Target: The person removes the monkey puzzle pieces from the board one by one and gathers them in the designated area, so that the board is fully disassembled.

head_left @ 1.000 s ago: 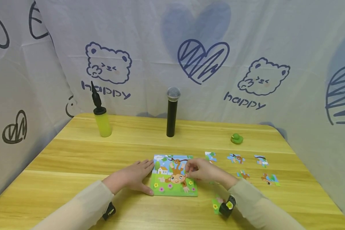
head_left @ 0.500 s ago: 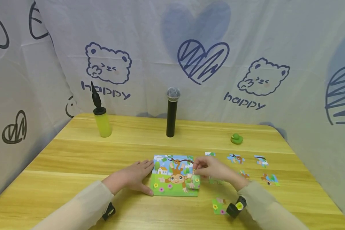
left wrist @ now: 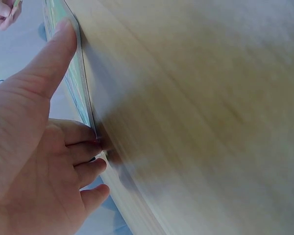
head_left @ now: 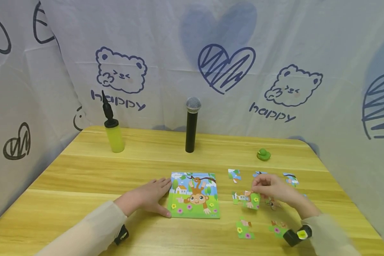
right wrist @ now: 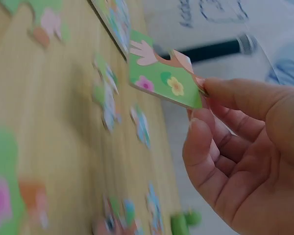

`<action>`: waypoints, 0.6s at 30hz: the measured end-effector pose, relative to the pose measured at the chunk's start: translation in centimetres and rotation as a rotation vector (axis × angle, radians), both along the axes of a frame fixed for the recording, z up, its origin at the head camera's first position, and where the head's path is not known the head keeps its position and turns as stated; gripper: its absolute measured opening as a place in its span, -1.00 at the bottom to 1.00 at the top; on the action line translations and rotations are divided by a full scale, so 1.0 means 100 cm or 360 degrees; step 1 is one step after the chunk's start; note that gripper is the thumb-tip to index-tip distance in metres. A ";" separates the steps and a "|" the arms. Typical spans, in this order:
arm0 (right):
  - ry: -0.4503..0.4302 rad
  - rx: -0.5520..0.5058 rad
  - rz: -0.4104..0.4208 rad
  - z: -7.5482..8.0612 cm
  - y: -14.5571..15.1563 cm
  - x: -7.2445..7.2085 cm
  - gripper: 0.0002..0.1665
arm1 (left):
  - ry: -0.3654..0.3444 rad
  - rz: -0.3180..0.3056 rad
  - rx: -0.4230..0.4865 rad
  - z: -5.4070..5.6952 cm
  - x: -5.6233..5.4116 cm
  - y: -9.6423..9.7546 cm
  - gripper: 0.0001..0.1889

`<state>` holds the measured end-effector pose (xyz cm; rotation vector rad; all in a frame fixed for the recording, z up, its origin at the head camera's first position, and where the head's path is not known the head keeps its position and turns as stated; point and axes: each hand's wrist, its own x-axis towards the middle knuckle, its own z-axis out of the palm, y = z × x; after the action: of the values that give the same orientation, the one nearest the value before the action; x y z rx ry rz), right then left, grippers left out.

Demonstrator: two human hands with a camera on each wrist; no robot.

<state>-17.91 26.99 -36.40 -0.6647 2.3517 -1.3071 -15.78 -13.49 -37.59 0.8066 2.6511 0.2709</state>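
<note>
A square puzzle board (head_left: 192, 212) with a hanging monkey picture lies on the table. My left hand (head_left: 147, 197) rests along its left edge; the fingers are extended, and in the left wrist view the thumb (left wrist: 56, 54) touches the board's edge. To the right of the board, my right hand (head_left: 273, 188) pinches a jigsaw piece (right wrist: 159, 76) by one corner between thumb and fingers. That piece is green, with a pale hand, a pink flower and a yellow flower. It is raised over the table and overlaps a piece with a white fence (head_left: 239, 196) in the head view.
Several loose jigsaw pieces lie right of the board, among them a sky piece (head_left: 233, 174), a branch piece (head_left: 290, 179) and a flower piece (head_left: 244, 230). Farther back stand a yellow hand pump (head_left: 116, 138), a microphone (head_left: 191, 131) and a green toy duck (head_left: 263, 154).
My right hand has moved right, away from the board, carrying the pinched jigsaw piece over the loose ones. The left hand and the board have stayed in place.
</note>
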 end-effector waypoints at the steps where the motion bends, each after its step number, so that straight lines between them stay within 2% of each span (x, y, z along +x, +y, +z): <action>1: -0.0016 0.0003 -0.0019 0.001 0.007 0.002 -0.77 | 0.0000 0.0000 -0.0002 0.000 0.000 0.000 0.07; 6: -0.0057 -0.0003 -0.0062 0.006 0.044 0.009 -0.76 | 0.0003 -0.0002 -0.0010 0.000 -0.001 0.000 0.07; 10: -0.0140 0.0024 -0.0031 0.006 0.075 0.015 -0.74 | 0.0002 0.0002 -0.0004 0.000 0.000 0.000 0.07; 18: -0.0262 -0.0018 0.0070 -0.008 0.130 0.025 -0.74 | 0.0002 -0.0002 0.0007 0.001 -0.001 0.000 0.08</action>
<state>-15.40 40.00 -37.24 -0.5852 2.1885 -1.3046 -15.88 -13.53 -37.54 0.8103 2.6519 0.2758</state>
